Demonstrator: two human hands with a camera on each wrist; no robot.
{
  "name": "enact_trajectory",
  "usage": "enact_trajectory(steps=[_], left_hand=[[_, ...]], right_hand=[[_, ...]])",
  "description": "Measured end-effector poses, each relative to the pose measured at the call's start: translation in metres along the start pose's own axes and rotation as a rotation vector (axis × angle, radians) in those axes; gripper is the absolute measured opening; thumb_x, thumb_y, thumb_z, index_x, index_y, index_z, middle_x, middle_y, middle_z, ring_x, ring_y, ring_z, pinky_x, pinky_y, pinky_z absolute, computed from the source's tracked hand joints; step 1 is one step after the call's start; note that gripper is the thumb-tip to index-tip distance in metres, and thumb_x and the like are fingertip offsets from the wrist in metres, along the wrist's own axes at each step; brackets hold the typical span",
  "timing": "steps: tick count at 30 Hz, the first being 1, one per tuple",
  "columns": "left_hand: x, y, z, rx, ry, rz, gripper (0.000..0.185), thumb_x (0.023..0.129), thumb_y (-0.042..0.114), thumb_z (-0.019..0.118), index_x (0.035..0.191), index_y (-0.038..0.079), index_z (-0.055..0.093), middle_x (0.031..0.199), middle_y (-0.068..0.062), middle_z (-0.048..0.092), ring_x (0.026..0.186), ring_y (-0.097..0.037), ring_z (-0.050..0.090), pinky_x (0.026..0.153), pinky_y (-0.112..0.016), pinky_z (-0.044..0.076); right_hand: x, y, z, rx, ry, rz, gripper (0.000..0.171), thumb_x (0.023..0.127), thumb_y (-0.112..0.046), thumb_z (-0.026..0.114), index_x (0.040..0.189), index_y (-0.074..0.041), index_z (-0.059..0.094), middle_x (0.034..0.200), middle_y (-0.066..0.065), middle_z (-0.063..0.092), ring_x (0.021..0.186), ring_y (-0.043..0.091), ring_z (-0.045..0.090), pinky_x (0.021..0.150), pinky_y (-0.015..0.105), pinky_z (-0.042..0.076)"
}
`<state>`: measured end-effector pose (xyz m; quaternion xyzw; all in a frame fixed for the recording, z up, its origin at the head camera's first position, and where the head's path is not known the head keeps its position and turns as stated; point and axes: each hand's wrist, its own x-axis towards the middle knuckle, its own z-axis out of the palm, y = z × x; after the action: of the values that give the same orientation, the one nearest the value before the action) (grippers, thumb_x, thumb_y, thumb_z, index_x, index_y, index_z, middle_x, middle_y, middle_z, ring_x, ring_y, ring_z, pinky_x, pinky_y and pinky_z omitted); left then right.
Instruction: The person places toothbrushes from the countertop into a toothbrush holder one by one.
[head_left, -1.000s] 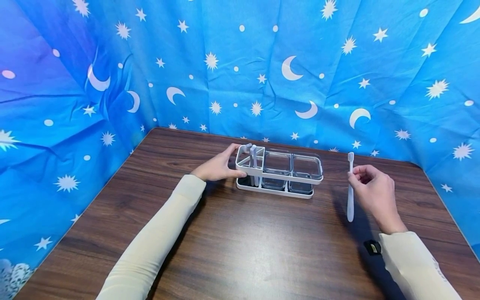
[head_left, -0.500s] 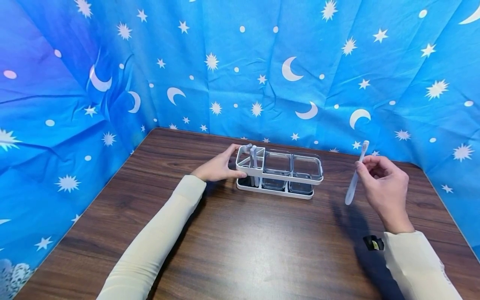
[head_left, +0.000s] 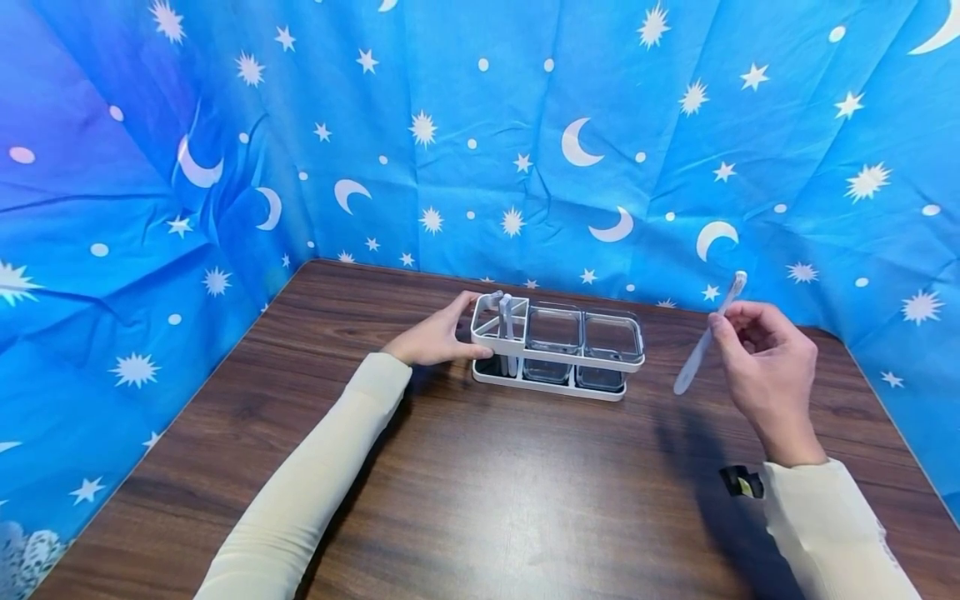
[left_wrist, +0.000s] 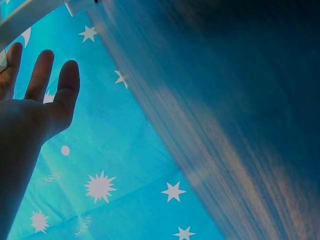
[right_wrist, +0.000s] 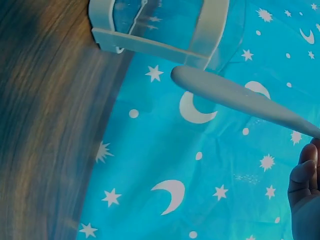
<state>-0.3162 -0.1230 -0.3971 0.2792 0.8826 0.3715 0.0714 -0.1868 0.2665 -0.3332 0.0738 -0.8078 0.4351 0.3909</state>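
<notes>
Pinching a white toothbrush (head_left: 705,337) between thumb and fingertips, the right hand (head_left: 765,367) holds it in the air over the right side of the table (head_left: 480,492), near the far edge. The brush tilts, bristle end up and away, handle end down and toward the rack (head_left: 557,346). In the right wrist view the handle (right_wrist: 240,97) crosses the picture, with fingertips (right_wrist: 304,172) showing at the right edge and the rack's end (right_wrist: 155,30) beyond it.

The rack stands near the middle of the far edge. It is white, with 3 compartments in a row. The 2 on the right each hold a clear cup (head_left: 553,329), and the left 1 holds another toothbrush (head_left: 507,333), standing upright.

The left hand (head_left: 435,337) rests against the rack's left end, thumb on the near rim and fingers reaching round the far corner. They look nearly straight rather than clenched. The left wrist view shows the palm (left_wrist: 30,120) with fingers stretched out and a bit of the white frame (left_wrist: 30,15) above them.

Both forearms wear cream sleeves (head_left: 315,483). A small dark thing (head_left: 741,482) sits at the right wrist. Blue cloth (head_left: 480,125) printed with moons and stars hangs behind the table and along both sides.
</notes>
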Motion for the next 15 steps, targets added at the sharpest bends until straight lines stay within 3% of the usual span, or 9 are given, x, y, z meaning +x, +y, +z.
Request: enact_trajectory(steps=[15], left_hand=[[0.0, 0.001, 0.0, -0.002, -0.001, -0.005, 0.082, 0.072, 0.056, 0.075, 0.136, 0.035, 0.028, 0.125, 0.002, 0.048, 0.11, -0.019, 0.05, 0.095, -0.05, 0.038]], right_hand=[[0.009, -0.027, 0.011, 0.187, 0.046, -0.131, 0.016, 0.084, 0.009, 0.065, 0.098, 0.015, 0.061, 0.088, 0.008, 0.063, 0.07, 0.01, 0.056, 0.066, 0.013, 0.046]])
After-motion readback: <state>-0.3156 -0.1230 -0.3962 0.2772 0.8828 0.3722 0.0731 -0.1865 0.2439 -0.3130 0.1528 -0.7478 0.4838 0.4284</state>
